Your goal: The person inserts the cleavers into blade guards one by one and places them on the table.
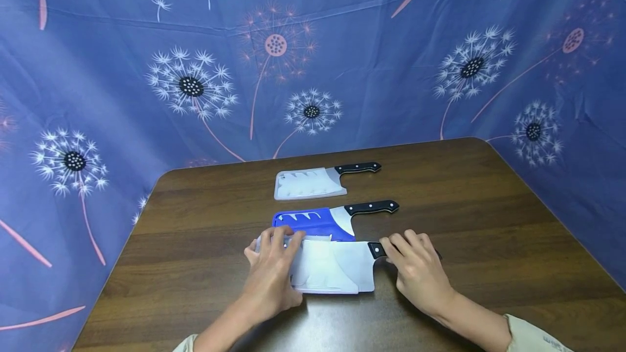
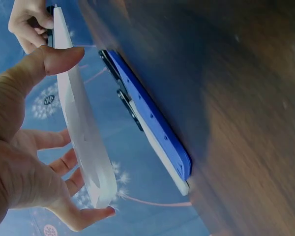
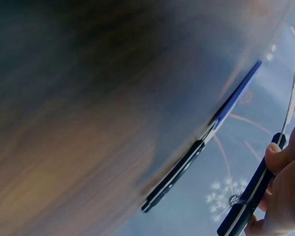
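Note:
A cleaver (image 1: 364, 268) with a black riveted handle is held level above the table, most of its blade inside a whitish translucent blade cover (image 1: 320, 273). My left hand (image 1: 271, 276) grips the cover, thumb on the near edge and fingers along the far edge. In the left wrist view, the cover (image 2: 81, 120) lies between thumb and fingertips, apart from the tabletop. My right hand (image 1: 418, 273) grips the handle; in the right wrist view the thumb presses along the black handle (image 3: 255, 184). A bare strip of blade shows between cover and handle.
Just beyond my hands, a cleaver in a blue cover (image 1: 313, 222) lies on the brown wooden table (image 1: 195, 265), handle to the right. Farther back lies another cleaver in a white cover (image 1: 308, 183). A blue dandelion-print cloth (image 1: 362, 69) hangs behind the table.

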Tool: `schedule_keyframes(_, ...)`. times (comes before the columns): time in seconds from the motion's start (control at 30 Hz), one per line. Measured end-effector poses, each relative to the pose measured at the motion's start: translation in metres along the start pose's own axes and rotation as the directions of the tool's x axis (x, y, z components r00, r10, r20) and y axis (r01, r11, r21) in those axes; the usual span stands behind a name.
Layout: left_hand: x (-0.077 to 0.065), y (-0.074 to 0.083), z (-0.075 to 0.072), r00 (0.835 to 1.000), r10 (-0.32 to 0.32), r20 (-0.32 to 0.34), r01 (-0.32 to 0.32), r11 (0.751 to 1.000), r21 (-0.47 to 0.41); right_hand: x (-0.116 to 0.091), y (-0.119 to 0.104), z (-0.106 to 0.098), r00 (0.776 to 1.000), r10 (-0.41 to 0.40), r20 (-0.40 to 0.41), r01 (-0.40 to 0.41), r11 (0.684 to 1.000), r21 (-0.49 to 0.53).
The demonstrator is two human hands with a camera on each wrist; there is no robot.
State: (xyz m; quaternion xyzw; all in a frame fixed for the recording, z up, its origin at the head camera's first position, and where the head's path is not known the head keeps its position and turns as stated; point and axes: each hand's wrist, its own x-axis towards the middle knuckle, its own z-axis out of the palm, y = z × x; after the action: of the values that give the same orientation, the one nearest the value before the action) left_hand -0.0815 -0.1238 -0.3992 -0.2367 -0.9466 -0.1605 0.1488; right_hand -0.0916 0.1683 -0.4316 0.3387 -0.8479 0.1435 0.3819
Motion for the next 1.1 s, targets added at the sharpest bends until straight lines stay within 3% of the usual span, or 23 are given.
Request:
schedule_keyframes(0.23,0.0,0.012,0.004,0.999,-0.025,0.028,0.026,0.999,-0.028,0.01,-0.013,0.006,0.999,-0.035,-0.03,0.036,0.999,0.014)
schedule_keyframes(0.7,-0.003,0.014,0.007,1.0,-0.028,-0.001,0.028,0.999,-0.018,0.011,-0.012,0.008,0.999,-0.034,-0.013,0.034,0.999,0.007)
schedule_keyframes(0.93,-0.002,0.013,0.006,0.999,-0.038,0.029,0.039,0.999,-0.021,0.01,-0.011,0.007,0.996,0.0,0.084,0.0,1.0,0.001)
schedule_keyframes(1.1,-0.006,0.013,0.01,0.994,-0.058,0.096,0.062,0.997,-0.04,0.005,-0.015,0.007,0.989,0.016,0.148,-0.016,1.0,-0.002)
